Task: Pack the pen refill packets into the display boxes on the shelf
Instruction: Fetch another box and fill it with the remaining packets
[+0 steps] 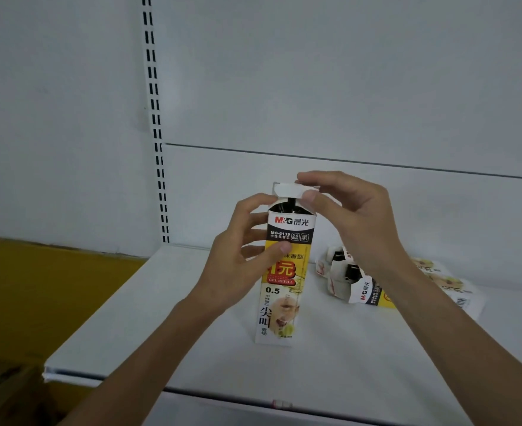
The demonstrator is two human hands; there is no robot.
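White shelf [161, 318] carries a tall refill box [279, 302] standing upright near its middle, with more opened boxes [373, 290] lying flat just to its right. The left hand [238, 256] curls its grip round the refill box's upper part, thumb on the printed front. The right hand [355, 216] pinches the white top flap [287, 189] between thumb and forefinger.
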